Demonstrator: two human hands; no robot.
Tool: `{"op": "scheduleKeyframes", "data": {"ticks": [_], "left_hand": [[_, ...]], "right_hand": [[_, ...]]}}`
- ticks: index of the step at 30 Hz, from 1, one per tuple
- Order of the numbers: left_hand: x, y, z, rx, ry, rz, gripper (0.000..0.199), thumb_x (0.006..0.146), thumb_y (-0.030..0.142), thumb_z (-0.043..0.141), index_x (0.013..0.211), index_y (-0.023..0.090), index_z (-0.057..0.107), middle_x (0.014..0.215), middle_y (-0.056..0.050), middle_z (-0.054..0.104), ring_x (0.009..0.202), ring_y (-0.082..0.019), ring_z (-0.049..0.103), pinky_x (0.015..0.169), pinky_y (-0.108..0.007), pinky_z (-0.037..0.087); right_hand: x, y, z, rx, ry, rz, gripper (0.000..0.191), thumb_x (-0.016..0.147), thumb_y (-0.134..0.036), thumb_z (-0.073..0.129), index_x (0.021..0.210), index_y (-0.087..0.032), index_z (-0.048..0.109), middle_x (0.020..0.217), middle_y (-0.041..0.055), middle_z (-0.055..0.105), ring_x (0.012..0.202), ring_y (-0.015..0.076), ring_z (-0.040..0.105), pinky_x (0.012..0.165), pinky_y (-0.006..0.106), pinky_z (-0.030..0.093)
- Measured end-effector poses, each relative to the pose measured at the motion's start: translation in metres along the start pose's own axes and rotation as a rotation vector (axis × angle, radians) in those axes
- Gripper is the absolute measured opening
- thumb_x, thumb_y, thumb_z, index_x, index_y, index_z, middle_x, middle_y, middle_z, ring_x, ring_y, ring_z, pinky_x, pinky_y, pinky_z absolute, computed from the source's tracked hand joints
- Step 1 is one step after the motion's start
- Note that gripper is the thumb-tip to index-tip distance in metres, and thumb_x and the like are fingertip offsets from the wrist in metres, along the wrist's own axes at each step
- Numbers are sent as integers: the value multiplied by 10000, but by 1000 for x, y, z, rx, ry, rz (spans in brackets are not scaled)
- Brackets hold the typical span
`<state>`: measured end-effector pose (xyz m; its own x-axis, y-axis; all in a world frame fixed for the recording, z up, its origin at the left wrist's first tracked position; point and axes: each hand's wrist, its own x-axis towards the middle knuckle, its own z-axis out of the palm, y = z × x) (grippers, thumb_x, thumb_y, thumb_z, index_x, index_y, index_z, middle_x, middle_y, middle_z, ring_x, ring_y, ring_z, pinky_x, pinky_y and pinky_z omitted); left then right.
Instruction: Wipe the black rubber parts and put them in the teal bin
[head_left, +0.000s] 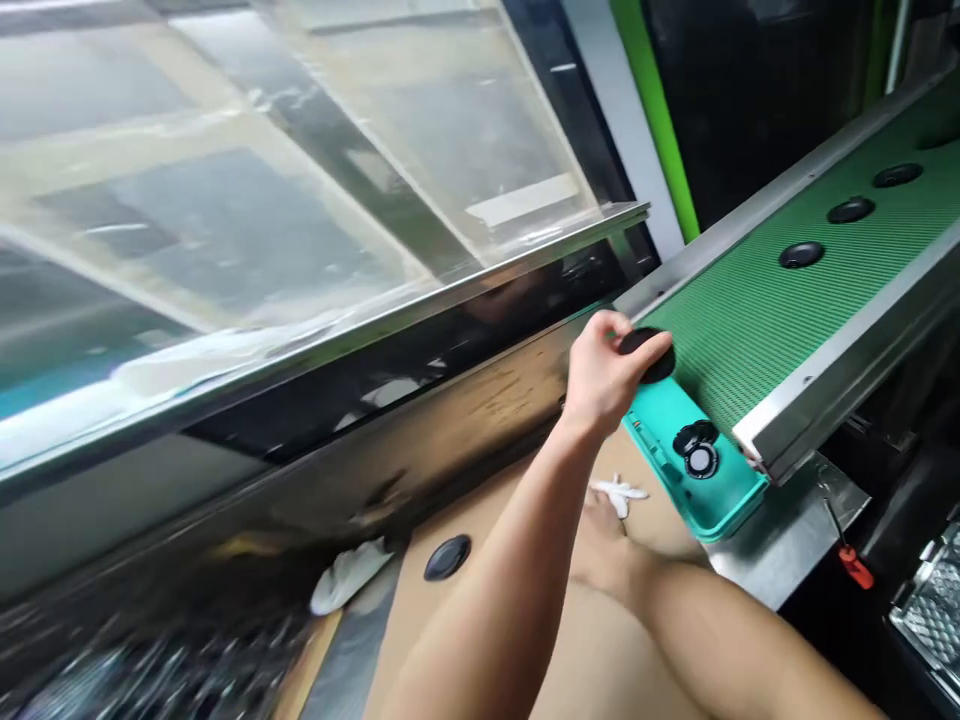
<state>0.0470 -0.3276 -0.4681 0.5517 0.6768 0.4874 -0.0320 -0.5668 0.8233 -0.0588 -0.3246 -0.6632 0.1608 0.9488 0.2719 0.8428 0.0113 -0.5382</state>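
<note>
My left hand [604, 370] pinches a round black disc [656, 358] between thumb and fingers, above the far end of a teal tray [724, 515]. Small black round parts, one with a pale centre [701, 459], lie in that tray. Lower down, my right hand [602, 535] is beside a crumpled white cloth [621, 494] over the brown board. My left forearm partly covers it, and its fingers are mostly hidden. Another black disc [448, 558] lies on the brown board [420, 600] to the left.
On the right, a green conveyor belt [735, 310] with metal side rails carries several black discs [801, 255]. A machine with a blurred clear panel [225, 220] fills the left. A white glove [351, 577] lies lower left; a red-handled tool [856, 567] is at lower right.
</note>
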Motion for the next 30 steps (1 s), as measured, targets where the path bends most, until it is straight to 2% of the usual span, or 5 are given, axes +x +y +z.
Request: {"op": "scheduleKeyframes", "data": {"ticks": [4,8,11,18,30], "left_hand": [[-86,-79,-107,-335,282,-404,394,694,403,824,974,187,650,864,2,649,700,-92,599,602,-189,482],[-163,-153,-159,-574,510,-635,199,795,330,744,866,204,607,828,7,667,717,-118,661,677,-257,560],[-186,-175,-161,-707,513,-634,170,843,333,703,877,204,597,916,-28,713,851,-166,716,818,-344,596],[-180,-170,-171,-1073,310,-713,464,999,499,350,976,148,652,1101,-180,734,1096,-306,698,967,-526,565],[-180,-182,-161,-1314,414,-685,285,1001,266,439,946,136,686,1078,-139,739,1113,-253,685,1050,-415,523]], "right_hand": [[-2,3,-11,-55,4,-22,268,923,-331,549,1072,-176,711,1120,142,665,1094,304,558,950,431,455],[2,1,-23,34,181,62,340,973,-327,518,1248,-182,654,1160,114,661,1101,252,549,992,377,433],[-2,-10,-23,93,275,15,402,991,-356,523,1348,-191,610,1288,110,615,1177,231,514,1039,339,407],[-28,-49,5,-129,116,-218,372,1001,-315,487,1322,-222,652,1372,119,570,1133,273,487,991,391,417],[-15,-47,2,-309,185,-96,374,1014,-274,428,1290,-211,672,1226,124,663,980,271,513,865,388,416]]}}
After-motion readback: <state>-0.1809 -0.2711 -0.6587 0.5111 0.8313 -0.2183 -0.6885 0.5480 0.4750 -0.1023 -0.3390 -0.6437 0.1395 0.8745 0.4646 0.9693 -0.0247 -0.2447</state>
